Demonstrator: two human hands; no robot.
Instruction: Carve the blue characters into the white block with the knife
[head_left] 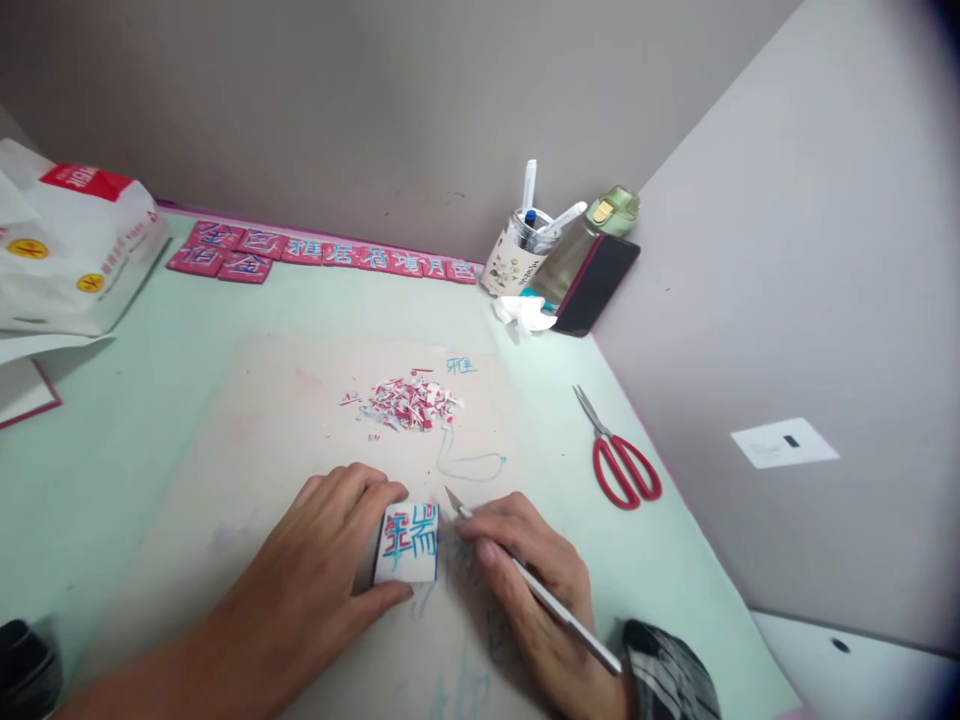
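A small white square tile (411, 565) lies on the beige work sheet, marked with a blue character and red cut areas on its left half. Thumb and fingers of my left hand (330, 545) are closed on its left side and edges. Between the fingers of my right hand (529, 575) is a slim silver craft knife (559, 612), held like a pen. Its pointed blade sits just right of the tile's upper right corner, apart from it. Beyond my hands rests a pile of red and white shavings (416, 402).
Red tiles with pale blue characters (341, 253) line the wall. Red-handled scissors (626, 470) lie at right. Behind them are a dark phone (598, 285), crumpled tissue (525, 314), a pen jar (510, 262) and a green bottle (616, 210). A white bag (75, 260) stands far left.
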